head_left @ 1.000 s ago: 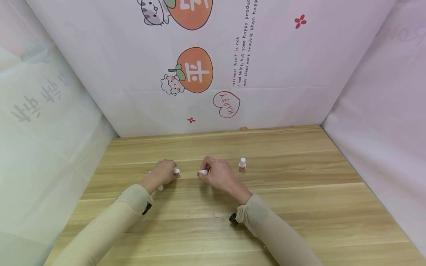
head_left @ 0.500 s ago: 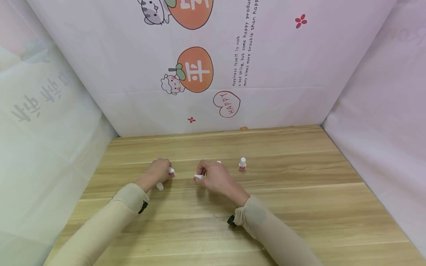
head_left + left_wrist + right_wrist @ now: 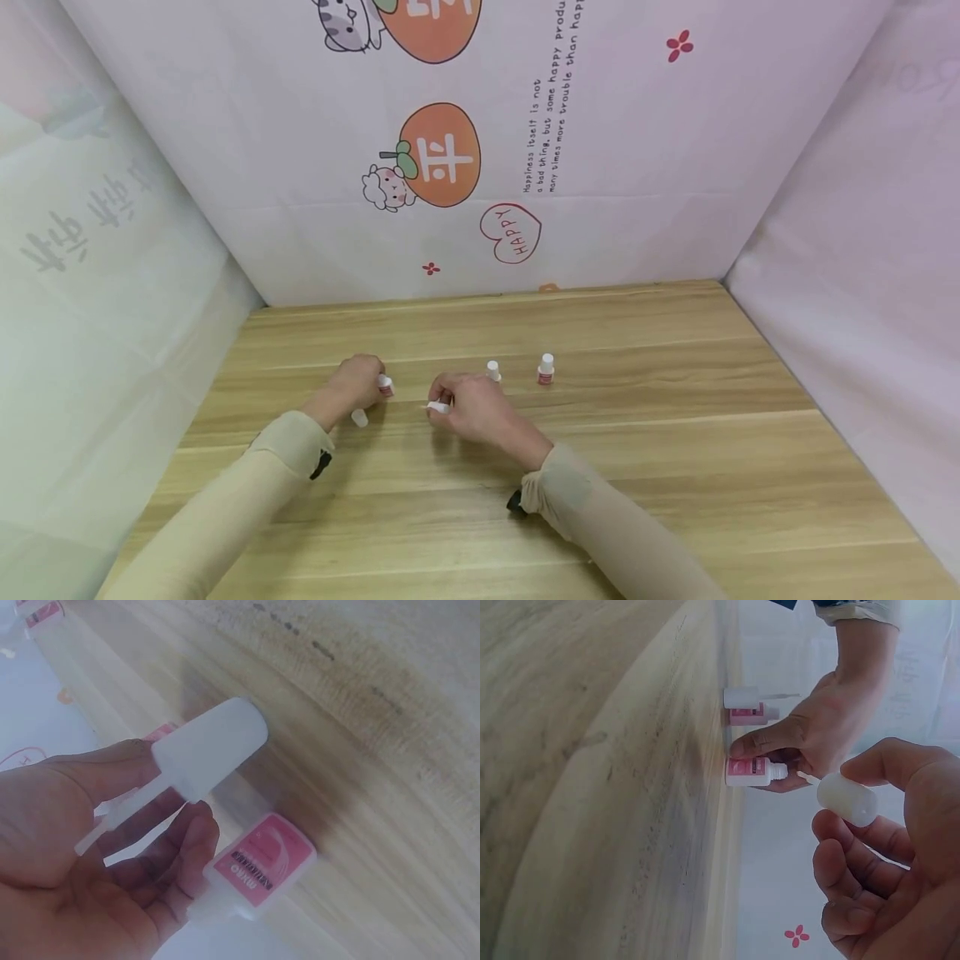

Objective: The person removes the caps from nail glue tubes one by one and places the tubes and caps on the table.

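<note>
My left hand [image 3: 352,387] grips a small uncapped white bottle [image 3: 748,771] with a pink label, which stands upright on the table. In the right wrist view, its thumb lies along the bottle's side. My right hand [image 3: 476,408] pinches a white brush cap [image 3: 847,799] between thumb and fingers, its thin brush pointing towards the neck of the held bottle, apart from it. Beside the left hand, a second brush cap [image 3: 211,746] stands upside down, brush upward. Another uncapped bottle [image 3: 262,862] with a pink label stands by the left fingers; the head view hides it.
Two capped bottles stand farther right on the wooden table [image 3: 675,433]: one bottle [image 3: 492,369] just behind the right hand, the other bottle [image 3: 546,369] beyond it. White printed cloth [image 3: 615,167] walls the back and both sides of the table.
My right hand has moved left and towards me with the brush cap, uncovering a capped bottle behind it. My left hand has shifted slightly left with its bottle.
</note>
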Demonstrator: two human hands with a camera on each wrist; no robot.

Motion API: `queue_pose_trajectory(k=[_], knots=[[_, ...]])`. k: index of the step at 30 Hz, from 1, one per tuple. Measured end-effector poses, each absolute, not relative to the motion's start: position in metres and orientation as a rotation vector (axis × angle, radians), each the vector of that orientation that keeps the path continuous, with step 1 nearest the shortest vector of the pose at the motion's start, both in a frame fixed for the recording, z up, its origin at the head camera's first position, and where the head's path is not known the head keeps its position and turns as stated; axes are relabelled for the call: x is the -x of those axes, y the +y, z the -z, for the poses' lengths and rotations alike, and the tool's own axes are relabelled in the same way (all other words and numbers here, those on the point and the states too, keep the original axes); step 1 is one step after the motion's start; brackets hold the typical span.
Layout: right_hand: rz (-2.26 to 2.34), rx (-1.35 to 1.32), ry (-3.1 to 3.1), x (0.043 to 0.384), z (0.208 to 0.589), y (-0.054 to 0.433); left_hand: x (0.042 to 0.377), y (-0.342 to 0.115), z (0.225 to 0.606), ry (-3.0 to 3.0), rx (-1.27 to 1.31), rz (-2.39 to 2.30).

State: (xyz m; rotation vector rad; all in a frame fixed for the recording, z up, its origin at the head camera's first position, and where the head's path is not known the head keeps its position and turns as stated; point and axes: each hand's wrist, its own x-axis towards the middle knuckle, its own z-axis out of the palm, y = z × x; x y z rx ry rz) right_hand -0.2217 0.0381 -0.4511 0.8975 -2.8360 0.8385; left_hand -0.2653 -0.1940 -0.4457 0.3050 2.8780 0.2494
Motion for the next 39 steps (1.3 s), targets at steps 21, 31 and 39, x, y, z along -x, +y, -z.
queue_pose_trajectory(k=[21,31,39], knots=[[-0.760,-0.959,-2.906,0.226,0.459,0.019,0.258,-0.214,0.419,2.895,-0.304,-0.360],[-0.703,-1.037,-2.927,0.231,0.458,-0.001,0.257,-0.228,0.411,2.948,-0.319,-0.293],[-0.682,-1.084,-2.927,0.236,0.461,-0.018,0.257,-0.233,0.409,2.944,-0.279,-0.286]])
